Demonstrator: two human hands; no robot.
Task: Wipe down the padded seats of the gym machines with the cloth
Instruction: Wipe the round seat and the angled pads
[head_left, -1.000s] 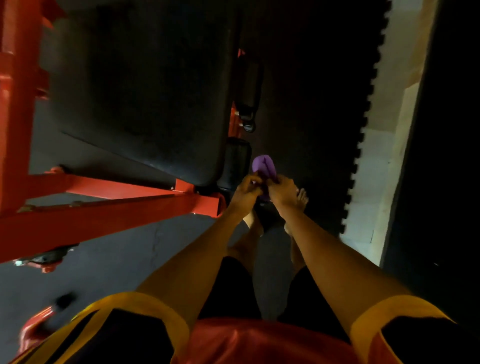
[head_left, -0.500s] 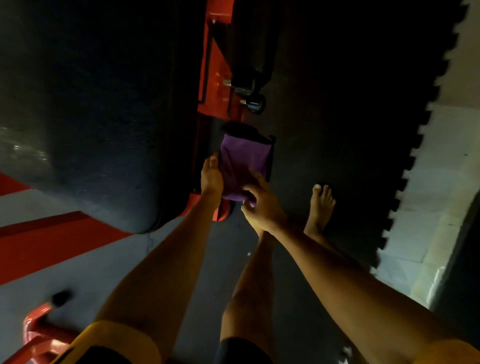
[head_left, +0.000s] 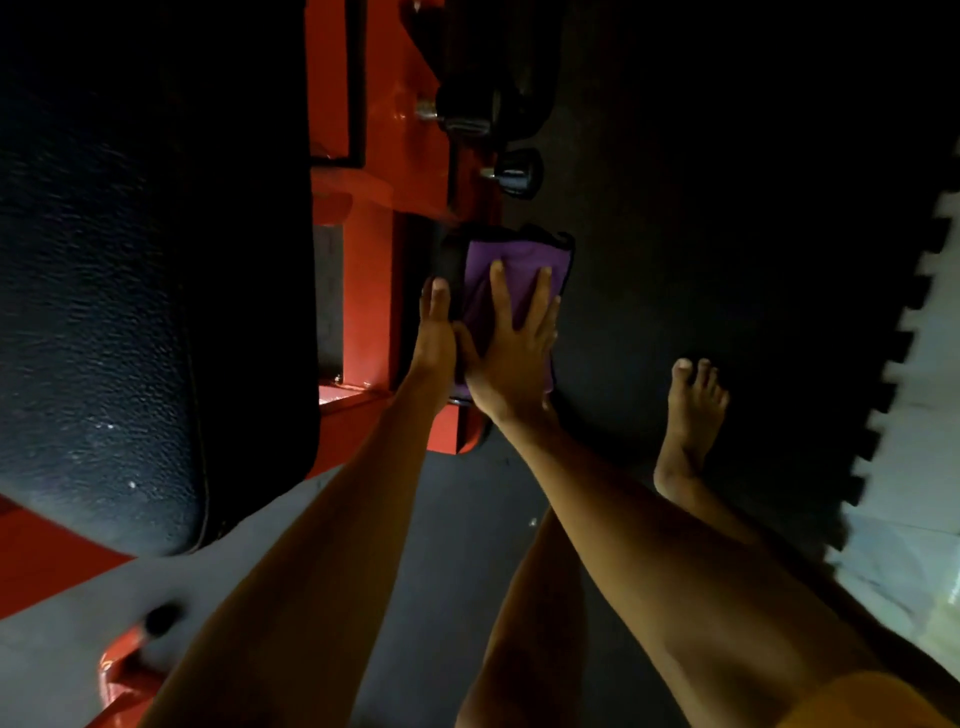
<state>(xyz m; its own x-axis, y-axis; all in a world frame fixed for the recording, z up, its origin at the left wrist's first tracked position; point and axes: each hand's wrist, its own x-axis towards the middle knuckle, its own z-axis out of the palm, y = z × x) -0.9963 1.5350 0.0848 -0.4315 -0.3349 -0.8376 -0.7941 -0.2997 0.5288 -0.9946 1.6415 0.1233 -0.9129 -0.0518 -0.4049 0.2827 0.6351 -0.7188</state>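
Wiping small pad (head_left: 448, 262) now: right hand (head_left: 511, 358) flat, fingers spread wide, pressing purple cloth (head_left: 517, 257) onto it. Left hand (head_left: 434, 335), fingers straight, braces pad at cloth's 9 o'clock. Next, probably: firm strokes toward 6, then big seat (head_left: 130, 312) at 9 o'clock.

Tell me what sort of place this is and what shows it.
Most likely a gym. A red metal machine frame stands beside a large black padded seat, a black knob sticks out by the frame, and the floor is a dark interlocking mat with a toothed edge.
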